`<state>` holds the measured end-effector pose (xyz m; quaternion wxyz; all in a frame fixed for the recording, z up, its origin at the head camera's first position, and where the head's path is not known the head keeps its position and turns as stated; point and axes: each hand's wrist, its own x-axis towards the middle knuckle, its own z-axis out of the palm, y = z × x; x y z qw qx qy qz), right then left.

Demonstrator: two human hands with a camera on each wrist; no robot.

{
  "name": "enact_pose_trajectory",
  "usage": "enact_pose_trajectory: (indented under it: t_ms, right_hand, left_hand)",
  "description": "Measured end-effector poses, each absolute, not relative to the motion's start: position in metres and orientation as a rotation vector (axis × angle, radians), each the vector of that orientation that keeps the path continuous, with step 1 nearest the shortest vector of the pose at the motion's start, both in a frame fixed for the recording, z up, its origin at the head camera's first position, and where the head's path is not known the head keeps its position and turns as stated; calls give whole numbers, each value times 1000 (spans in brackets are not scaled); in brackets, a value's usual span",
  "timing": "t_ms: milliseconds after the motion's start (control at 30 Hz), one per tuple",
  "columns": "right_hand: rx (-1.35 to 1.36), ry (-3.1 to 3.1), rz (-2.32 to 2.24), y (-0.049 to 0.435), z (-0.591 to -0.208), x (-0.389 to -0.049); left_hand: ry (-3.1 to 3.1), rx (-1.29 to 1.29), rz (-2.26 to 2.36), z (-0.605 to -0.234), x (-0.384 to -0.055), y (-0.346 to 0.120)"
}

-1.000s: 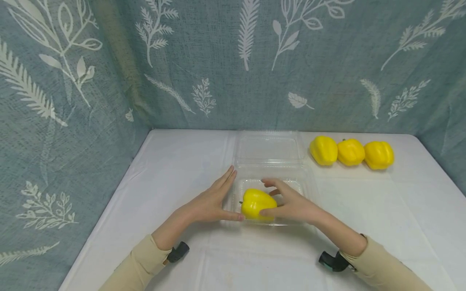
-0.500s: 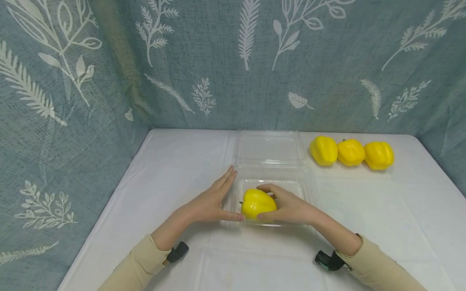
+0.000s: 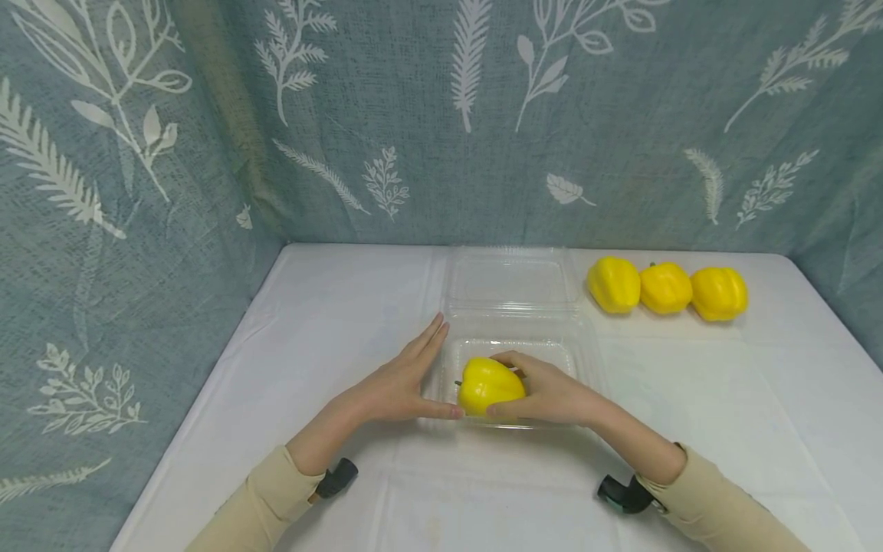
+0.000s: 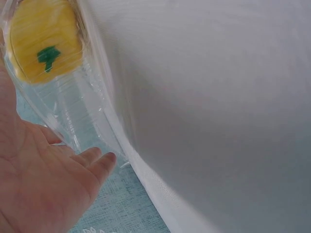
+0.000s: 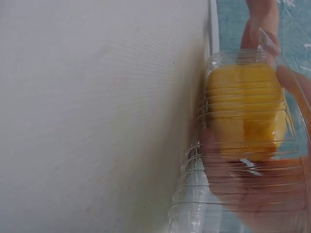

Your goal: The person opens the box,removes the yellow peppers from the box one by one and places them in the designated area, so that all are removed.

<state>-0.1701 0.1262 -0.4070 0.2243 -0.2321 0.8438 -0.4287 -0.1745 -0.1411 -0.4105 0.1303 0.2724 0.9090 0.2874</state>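
Note:
A yellow bell pepper [image 3: 483,386] lies on its side in the front left part of a clear plastic clamshell box [image 3: 562,354], its green stem pointing left. My right hand [image 3: 555,395] holds it from the right, thumb on the near side and fingers on the far side. In the right wrist view the bell pepper [image 5: 245,104] shows through the ribbed box wall. My left hand [image 3: 396,387] rests along the box's left edge, thumb at the front corner and fingers extended. The left wrist view shows that hand [image 4: 48,177] beside the box, with the green stem visible.
The box's lid [image 3: 510,282] lies folded back behind its base. Three more yellow bell peppers stand in a row at the table's back right: the left one [image 3: 614,285], the middle one [image 3: 665,288] and the right one [image 3: 719,294]. A leaf-patterned curtain [image 3: 428,176] borders the table.
My right hand has moved slightly left and its fingers have closed round the bell pepper. The left hand and the box have stayed put.

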Motion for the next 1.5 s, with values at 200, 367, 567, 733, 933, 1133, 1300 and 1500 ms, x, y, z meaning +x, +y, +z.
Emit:
enact_pose_trajectory:
  t_ms: [200,367,567,733,933,1133,1300,1500]
  right_hand:
    - [-647,2411,-1155,126,-407,-168]
    - [-671,2471,-1140,126,-408,-168]
    - [-683,2527,-1136,126,-407,-168]
    - [-634,2582,-1140,128,-404,-166]
    - [-565,2604,-1220,138,-398,-165]
    - [-570,2648,-1317,151,-392,-164]
    - [-507,2683,-1394,164,-385,-164]
    - [-388,2704,-1425,181,-377,-165]
  left_hand:
    - [2642,784,835,-409,-174,-141]
    - [2642,789,835,-409,-174,-141]
    - [2641,786,835,-408,-174,-141]
    - [2643,784,827,-409,-174,-141]
    - [2645,788,819,-408,-174,-142]
    - [2636,781,821,-407,-173,-143]
    - [2638,790,820,-408,-174,-143]
    - [2628,793,826,-405,-174,-142]
